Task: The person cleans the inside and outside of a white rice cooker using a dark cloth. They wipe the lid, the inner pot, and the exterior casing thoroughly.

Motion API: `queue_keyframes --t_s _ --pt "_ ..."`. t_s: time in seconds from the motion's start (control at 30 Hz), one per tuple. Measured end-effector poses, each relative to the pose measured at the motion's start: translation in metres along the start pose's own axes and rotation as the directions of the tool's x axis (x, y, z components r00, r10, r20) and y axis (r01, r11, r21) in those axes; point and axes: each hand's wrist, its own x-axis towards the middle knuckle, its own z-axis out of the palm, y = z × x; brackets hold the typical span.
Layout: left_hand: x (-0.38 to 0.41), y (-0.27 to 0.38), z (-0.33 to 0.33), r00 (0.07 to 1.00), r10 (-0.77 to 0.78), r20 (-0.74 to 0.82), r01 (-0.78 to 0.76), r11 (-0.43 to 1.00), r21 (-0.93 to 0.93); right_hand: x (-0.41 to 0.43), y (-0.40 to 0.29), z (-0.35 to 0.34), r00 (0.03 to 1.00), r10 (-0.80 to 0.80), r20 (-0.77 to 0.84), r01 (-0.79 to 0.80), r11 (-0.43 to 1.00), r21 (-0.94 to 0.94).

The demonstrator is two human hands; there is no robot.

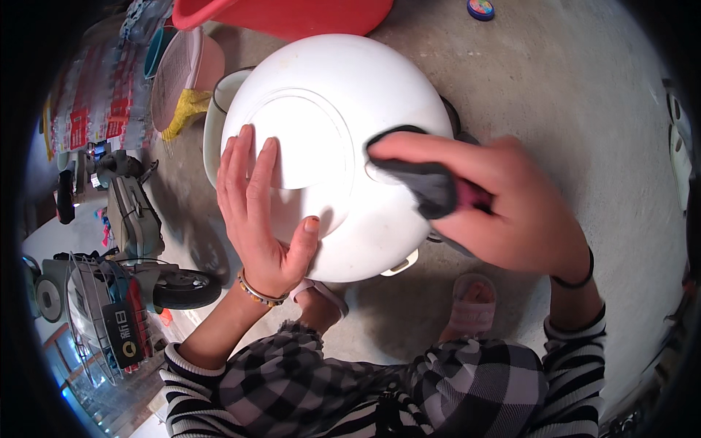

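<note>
A large round white lid or basin bottom (394,87), with a raised ring, lies before me over other containers. My left hand (254,213) rests flat on its left part, fingers spread, with nothing held. On the right part my right hand (487,191) is closed around a dark cloth (430,189) with a pinkish-red part, pressed to the white surface; motion blurs the hand and cloth. A pale handle (401,264) sticks out below the round piece's lower edge.
A red tub (306,16) stands just beyond. Left are a pink basket (211,60), a yellow cloth (189,109), packs of bottles (82,109) and an electric scooter (186,287) with a wire basket. My slippered feet are below. A small round tin (481,9) lies on the concrete floor.
</note>
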Motion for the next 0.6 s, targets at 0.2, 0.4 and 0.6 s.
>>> queue_keyframes --t_s 0.2,0.4,0.6 --pt "0.003 0.001 0.006 0.999 0.008 -0.039 -0.011 0.998 -0.066 -0.016 0.008 0.003 0.996 0.019 -0.089 -0.019 1.0 0.004" --pt "0.001 0.002 0.002 1.0 0.008 0.003 -0.008 1.0 -0.005 -0.009 0.003 0.001 1.0 0.011 -0.028 -0.013 0.998 -0.066" --pt "0.001 0.003 0.001 1.0 0.003 -0.004 -0.003 1.0 -0.017 -0.063 0.024 0.027 0.967 0.023 -0.253 -0.01 0.999 0.053"
